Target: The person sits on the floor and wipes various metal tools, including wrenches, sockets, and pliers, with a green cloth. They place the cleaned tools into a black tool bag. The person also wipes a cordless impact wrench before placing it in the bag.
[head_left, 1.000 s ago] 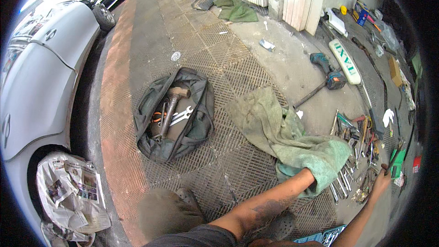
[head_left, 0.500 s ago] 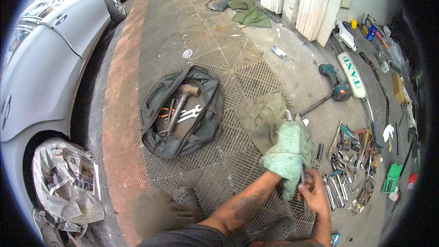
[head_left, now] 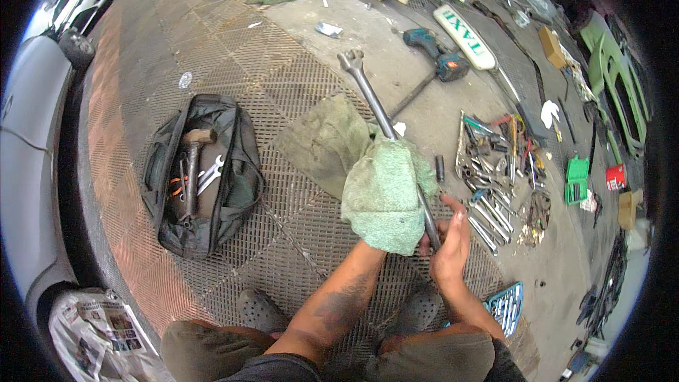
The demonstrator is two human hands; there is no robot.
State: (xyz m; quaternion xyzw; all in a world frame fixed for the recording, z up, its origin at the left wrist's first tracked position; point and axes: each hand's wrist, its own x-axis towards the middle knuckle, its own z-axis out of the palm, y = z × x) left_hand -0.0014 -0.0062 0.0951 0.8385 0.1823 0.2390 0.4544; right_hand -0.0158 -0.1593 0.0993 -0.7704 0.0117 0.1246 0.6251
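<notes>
A green cloth covers most of my left hand and is bunched around a long steel wrench. The fingers under the cloth are hidden, though it appears gripped against the shaft. The wrench slants up and away to the left, its jaw-like head bare at the far end. At its lower end, my right hand has fingers partly curled around the shaft, with the upper fingers straighter. Behind the green cloth, a drab olive cloth lies on the grated floor mat.
Left stands an open dark tool bag with a hammer and spanners. Loose hand tools lie right, beyond a short dark socket. Farther are a cordless impact driver and a white roof sign. A car borders the left.
Much more of the wrench now shows, extending beyond the cloth. My right hand's upper fingers have straightened from a closer grip. The view has turned right, bringing a blue socket tray into sight.
</notes>
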